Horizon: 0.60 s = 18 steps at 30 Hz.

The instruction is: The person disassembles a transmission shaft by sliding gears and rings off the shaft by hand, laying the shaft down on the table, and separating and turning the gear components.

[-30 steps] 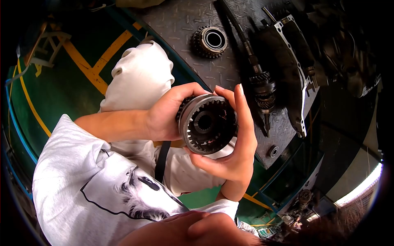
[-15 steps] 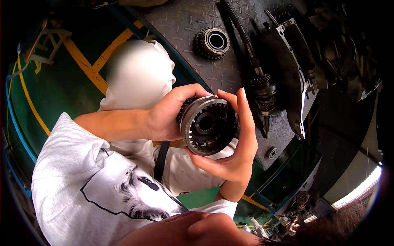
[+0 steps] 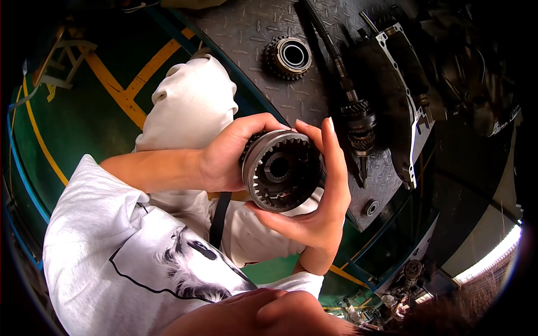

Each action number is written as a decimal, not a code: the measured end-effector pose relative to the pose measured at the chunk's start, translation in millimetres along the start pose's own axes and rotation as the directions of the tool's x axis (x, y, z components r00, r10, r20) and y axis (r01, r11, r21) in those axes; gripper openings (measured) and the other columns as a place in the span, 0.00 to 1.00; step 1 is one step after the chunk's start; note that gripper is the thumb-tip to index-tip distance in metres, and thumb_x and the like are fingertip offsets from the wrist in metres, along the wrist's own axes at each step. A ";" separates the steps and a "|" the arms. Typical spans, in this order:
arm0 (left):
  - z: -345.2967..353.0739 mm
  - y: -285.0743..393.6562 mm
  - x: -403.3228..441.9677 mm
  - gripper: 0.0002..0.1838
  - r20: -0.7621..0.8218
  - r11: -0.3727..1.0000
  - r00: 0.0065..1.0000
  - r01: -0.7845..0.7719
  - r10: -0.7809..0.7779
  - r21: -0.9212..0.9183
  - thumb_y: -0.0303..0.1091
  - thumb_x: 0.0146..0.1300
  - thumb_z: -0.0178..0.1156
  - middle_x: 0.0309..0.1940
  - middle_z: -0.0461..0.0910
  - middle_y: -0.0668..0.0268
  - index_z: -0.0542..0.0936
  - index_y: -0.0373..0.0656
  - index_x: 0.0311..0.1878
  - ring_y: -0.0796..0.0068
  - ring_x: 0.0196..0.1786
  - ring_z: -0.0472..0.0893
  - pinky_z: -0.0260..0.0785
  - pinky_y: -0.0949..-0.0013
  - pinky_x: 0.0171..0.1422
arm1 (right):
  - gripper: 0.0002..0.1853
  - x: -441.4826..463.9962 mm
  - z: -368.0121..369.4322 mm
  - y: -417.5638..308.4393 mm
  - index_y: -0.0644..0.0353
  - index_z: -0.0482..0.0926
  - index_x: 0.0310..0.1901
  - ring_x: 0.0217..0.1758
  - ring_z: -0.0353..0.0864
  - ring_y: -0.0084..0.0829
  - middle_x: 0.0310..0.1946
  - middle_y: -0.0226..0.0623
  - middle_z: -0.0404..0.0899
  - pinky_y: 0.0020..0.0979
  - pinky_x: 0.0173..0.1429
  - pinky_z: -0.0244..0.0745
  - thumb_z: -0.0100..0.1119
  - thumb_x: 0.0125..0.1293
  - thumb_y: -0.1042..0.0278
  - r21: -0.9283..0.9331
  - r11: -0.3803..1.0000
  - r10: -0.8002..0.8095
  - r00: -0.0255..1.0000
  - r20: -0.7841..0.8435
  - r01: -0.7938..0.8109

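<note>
In both hands is a dark metal gear (image 3: 255, 190), cup-shaped, with teeth inside its rim and a splined bore at its centre. Its open face is turned up towards me. My left hand (image 3: 224, 162) is closed round it from the left, thumb along the upper edge, the other fingers mostly hidden beneath. My right hand (image 3: 328, 213) spans the rim from the right, thumb at the lower edge and fingers at the upper edge. The index fingertip of that hand sticks up past the rim. The gear is above my lap, beside the bench.
A steel tread-plate bench (image 3: 246, 28) is at the upper right. On it lie another gear (image 3: 288, 58), a gear shaft (image 3: 358, 120), a casing half (image 3: 400, 95) and a small bearing (image 3: 371, 208). My knee (image 3: 193, 101) is beside the bench edge.
The gear has shifted slightly left and tilted a little, and my right hand has moved with it. My left hand stays nearly still.
</note>
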<state>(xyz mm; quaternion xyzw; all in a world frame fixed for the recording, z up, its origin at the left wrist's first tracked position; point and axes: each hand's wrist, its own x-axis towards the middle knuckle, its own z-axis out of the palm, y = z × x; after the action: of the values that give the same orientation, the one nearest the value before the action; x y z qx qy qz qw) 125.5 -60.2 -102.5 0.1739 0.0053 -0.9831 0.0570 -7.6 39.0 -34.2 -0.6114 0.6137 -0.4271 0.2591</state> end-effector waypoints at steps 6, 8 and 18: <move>0.8 0.3 0.1 0.21 -0.006 0.998 1.000 -0.018 0.018 -0.066 0.44 0.71 0.45 0.40 0.86 0.62 0.84 0.41 0.44 0.73 0.39 0.85 0.80 0.68 0.47 | 0.68 -1.3 -4.9 4.3 0.69 0.55 0.75 0.63 0.79 0.43 0.62 0.57 0.74 0.38 0.66 0.74 0.88 0.29 0.66 -0.104 0.994 -0.028 0.999 0.023 0.030; -0.8 0.4 0.2 0.21 0.013 0.997 1.000 -0.013 0.014 -0.077 0.44 0.71 0.45 0.40 0.86 0.62 0.84 0.40 0.44 0.73 0.39 0.85 0.80 0.68 0.47 | 0.68 -2.3 -5.3 4.7 0.68 0.55 0.75 0.63 0.79 0.43 0.62 0.56 0.74 0.38 0.66 0.74 0.88 0.29 0.66 -0.093 0.996 -0.004 1.000 0.020 0.006; -0.9 1.1 0.3 0.18 0.013 1.000 1.000 -0.027 0.027 0.001 0.44 0.71 0.47 0.40 0.86 0.67 0.84 0.45 0.41 0.77 0.40 0.85 0.80 0.68 0.50 | 0.65 -0.2 -6.3 4.0 0.69 0.57 0.74 0.61 0.80 0.42 0.60 0.55 0.76 0.38 0.65 0.75 0.86 0.30 0.66 -0.114 0.993 -0.030 0.999 0.021 0.032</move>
<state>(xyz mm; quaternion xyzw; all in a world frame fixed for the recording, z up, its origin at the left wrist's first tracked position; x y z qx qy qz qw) 125.7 -61.3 -103.4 0.1677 0.0019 -0.9833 0.0702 -14.9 40.1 -34.5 -0.6388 0.6251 -0.3892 0.2228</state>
